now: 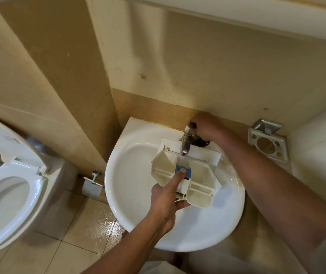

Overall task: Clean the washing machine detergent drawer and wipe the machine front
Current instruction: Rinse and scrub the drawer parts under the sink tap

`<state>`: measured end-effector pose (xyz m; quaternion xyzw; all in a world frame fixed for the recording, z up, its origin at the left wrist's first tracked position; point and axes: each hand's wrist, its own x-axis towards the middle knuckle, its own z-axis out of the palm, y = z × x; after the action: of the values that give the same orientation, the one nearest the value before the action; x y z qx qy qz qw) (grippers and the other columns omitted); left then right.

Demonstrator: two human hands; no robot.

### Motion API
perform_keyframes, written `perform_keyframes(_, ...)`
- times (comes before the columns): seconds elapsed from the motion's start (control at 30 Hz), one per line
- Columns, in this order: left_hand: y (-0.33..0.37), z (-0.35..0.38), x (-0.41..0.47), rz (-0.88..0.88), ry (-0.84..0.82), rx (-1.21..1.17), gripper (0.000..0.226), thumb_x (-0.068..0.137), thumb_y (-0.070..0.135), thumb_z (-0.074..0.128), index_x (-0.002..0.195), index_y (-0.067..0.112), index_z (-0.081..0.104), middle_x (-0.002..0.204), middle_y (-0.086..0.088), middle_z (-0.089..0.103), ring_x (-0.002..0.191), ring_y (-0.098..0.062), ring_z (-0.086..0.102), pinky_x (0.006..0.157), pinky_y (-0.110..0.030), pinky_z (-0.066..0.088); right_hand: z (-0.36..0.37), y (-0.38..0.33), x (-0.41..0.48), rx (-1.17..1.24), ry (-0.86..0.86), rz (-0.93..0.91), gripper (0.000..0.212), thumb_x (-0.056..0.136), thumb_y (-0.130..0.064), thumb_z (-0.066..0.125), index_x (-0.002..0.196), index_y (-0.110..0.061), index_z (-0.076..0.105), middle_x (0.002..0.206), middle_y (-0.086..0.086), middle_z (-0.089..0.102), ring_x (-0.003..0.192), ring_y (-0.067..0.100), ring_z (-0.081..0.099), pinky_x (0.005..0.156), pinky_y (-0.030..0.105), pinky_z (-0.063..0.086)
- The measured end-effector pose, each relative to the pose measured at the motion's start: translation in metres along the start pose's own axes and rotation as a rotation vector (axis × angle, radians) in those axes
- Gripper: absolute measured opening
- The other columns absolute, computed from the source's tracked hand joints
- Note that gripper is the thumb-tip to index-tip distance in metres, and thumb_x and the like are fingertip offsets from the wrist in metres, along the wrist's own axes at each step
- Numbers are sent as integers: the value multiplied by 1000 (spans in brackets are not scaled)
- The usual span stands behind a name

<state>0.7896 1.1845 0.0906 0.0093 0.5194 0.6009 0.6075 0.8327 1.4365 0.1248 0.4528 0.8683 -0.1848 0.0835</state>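
A cream and white plastic detergent drawer (199, 175) with several open compartments is held over the bowl of a white ceramic wash basin (118, 186), its white front panel lying against the back ledge of the basin and its far end just below the spout of a dull chrome tap (185, 141). The left hand (165, 196) holds the drawer at its near end: the grip is closed on it, with fingers curled beneath the near edge and the thumb stretched forward along the top, its tip pressing on a small blue plastic insert (186, 172) in the drawer's middle channel. The right hand (207, 125) reaches across to the back of the basin, its grip curled over the head of the tap; the fingertips are hidden behind the tap. To the left stands a white toilet (10, 194) with its lid raised and seat down, and between it and the basin a metal toilet-roll holder (91, 186) is fixed low on the beige wall. A grey metal tumbler holder (267, 141) is mounted on the wall right of the basin. The beige floor tiles (102, 224) below the basin's left side shine wet
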Motion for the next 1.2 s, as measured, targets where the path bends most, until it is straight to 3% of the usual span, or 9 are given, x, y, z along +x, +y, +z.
perform_keyframes(0.33, 6, 8, 2, 30, -3, 0, 44, 76, 40, 84, 114, 24, 69, 103, -11, 79, 93, -29, 77, 72, -47, 63, 6, 7, 3, 23, 28, -31, 14, 93, -4, 62, 99, -15, 68, 113, 5, 68, 104, 23, 63, 81, 27, 41)
perform_keyframes(0.53, 3, 6, 3, 15, -6, 20, 40, 80, 34, 83, 116, 26, 67, 102, -9, 79, 92, -27, 77, 71, -46, 63, 9, 9, 5, 5, 48, -23, 16, 94, -7, 61, 105, -13, 70, 113, 5, 68, 94, 18, 59, 80, 28, 41)
perform_keyframes(0.73, -11, -34, 0, -116, 1, 111, 60, 66, 24, 81, 124, 20, 65, 106, -12, 77, 98, -31, 73, 72, -45, 62, 10, 10, 5, 22, 68, -19, 19, 94, -5, 60, 106, -15, 70, 117, 3, 67, 98, 18, 59, 80, 24, 36)
perform_keyframes(0.93, -15, -89, 6, -346, -75, -108, 56, 73, -2, 77, 125, 7, 59, 116, -22, 72, 104, -40, 71, 76, -55, 62, 13, 10, 5, 28, 78, -19, 19, 96, -6, 59, 111, -12, 70, 124, 5, 65, 113, 21, 59, 83, 20, 33)
perform_keyframes(1.1, -18, -101, 15, -440, -120, -185, 54, 68, -8, 70, 119, 2, 59, 119, -28, 68, 101, -42, 70, 90, -62, 55, 17, 6, 2, 21, 96, 46, 17, 97, -8, 58, 109, -11, 70, 119, 7, 66, 110, 25, 61, 88, 27, 42)
perform_keyframes(1.2, -25, -106, 20, -450, -145, -233, 50, 70, -15, 66, 116, 2, 59, 117, -29, 69, 104, -44, 70, 93, -66, 50, 26, 0, 0, 47, 144, 130, 9, 97, -11, 57, 99, -12, 65, 112, 8, 67, 101, 25, 63, 78, 27, 41)
